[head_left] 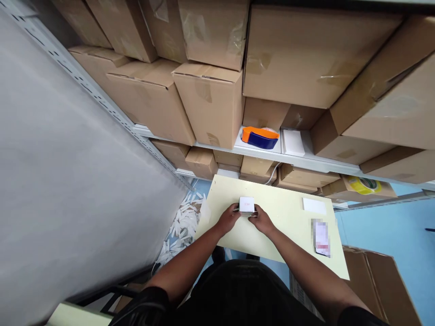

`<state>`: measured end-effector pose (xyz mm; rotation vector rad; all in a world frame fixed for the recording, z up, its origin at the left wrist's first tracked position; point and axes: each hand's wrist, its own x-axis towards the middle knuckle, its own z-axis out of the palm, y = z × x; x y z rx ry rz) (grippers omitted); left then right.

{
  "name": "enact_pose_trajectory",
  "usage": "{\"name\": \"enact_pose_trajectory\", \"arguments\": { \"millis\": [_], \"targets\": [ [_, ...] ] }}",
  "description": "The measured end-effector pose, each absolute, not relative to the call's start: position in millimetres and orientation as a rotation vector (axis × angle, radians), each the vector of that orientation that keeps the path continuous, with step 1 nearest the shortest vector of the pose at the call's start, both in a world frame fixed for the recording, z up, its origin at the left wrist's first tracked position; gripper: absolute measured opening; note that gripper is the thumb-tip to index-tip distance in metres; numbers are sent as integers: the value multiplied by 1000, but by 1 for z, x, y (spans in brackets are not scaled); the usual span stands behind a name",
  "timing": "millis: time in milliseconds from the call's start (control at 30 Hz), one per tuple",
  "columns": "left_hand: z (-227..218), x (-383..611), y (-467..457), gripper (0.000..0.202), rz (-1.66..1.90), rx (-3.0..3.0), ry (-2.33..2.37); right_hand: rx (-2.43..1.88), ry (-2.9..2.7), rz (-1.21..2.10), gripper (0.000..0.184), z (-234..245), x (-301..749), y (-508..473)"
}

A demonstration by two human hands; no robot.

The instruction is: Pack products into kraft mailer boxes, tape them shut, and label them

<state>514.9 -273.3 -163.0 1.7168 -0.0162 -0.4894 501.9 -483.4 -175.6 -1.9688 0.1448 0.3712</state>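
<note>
A small white box (246,204) sits near the middle of a pale yellow tabletop (282,235). My left hand (229,218) grips its left side and my right hand (261,219) grips its right side, fingers curled against the box. Both forearms reach in from the bottom of the view.
A white card (314,205) and a phone (321,237) lie on the table's right side. Shelves ahead hold several cardboard boxes (209,102), an orange-and-blue tape dispenser (260,137) and a white box (293,142). White paper strips (183,226) litter the floor at left. An open carton (380,280) stands at right.
</note>
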Motion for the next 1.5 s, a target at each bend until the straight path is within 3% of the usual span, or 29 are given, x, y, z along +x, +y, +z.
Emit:
{"name": "enact_pose_trajectory", "arguments": {
  "millis": [567, 1133, 1500],
  "targets": [
    [-163, 647, -203, 48, -398, 1762, 115, -1884, 288, 385, 57, -185, 634, -393],
    [-143, 629, -195, 41, -372, 1786, 22, -1929, 398, 365, 50, -186, 606, -411],
    [-160, 550, -187, 36, -338, 1800, 289, -1911, 328, 381, 39, -188, 528, -446]
  ]
}}
